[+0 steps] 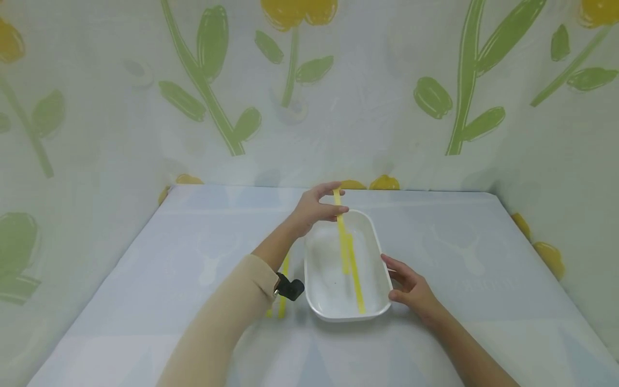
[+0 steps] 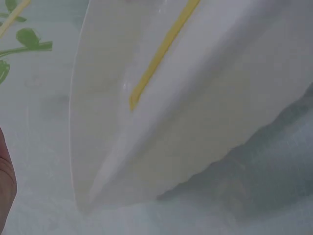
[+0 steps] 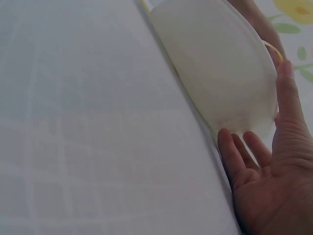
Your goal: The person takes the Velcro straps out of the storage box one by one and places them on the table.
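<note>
My left hand [image 1: 316, 207] pinches the upper end of a thin yellow strip [image 1: 341, 231] above the far end of a white rectangular tray [image 1: 314, 309]. The strip hangs down into the tray. Another yellow strip [image 1: 357, 277] lies lengthwise on the tray's floor, close beside the hanging one. At the right side of the tray, my right hand [image 1: 411, 285] rests its fingertips and thumb along the rim. The right wrist view shows these fingers [image 3: 231, 149] against the outer wall of the tray [image 3: 215, 63], slightly bent and spread.
Left of the tray, more yellow strips [image 1: 282, 308] lie on the pale table [image 1: 435, 344], partly hidden by my left arm. A black device [image 1: 290, 288] sits on my left wrist, beside the tray's rim. A flower-printed cloth [image 1: 362, 107] stands behind the table.
</note>
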Available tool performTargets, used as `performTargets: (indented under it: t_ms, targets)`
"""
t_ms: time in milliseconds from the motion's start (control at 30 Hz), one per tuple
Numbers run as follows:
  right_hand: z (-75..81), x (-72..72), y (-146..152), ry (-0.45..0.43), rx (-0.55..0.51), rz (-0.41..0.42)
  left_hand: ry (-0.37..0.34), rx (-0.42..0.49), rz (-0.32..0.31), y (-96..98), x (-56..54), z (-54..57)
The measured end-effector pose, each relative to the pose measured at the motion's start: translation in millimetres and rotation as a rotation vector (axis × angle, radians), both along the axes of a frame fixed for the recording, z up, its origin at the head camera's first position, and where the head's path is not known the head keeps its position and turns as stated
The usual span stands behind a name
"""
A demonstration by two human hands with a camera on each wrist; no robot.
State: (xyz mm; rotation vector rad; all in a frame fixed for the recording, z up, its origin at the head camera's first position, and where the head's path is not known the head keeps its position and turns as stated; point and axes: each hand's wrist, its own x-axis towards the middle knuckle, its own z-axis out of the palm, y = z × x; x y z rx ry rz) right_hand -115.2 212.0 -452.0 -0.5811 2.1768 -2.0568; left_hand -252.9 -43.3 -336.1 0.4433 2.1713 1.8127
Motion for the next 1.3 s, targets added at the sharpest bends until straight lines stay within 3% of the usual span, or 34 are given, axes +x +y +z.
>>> performTargets:
  t_ms: [333,633,900,1300]
  targets:
    - [1.9,0.3,-0.3,0.013,-0.005,0.008,-0.016,0.024,-0.017,-21.0,6.3,6.2]
    - [3.4,-0.2,-0.9,0.014,0.03,-0.018,-0.018,0.017,0.026,-39.8,21.3,10.2]
    - [4.2,0.1,0.7,0.02,0.026,-0.013,-0.034,0.047,0.021,-58.0,31.1,14.4]
    - [5.1,1.2,-3.0,0.018,0.004,0.007,-0.069,-0.001,0.075,-112.0,49.4,29.6]
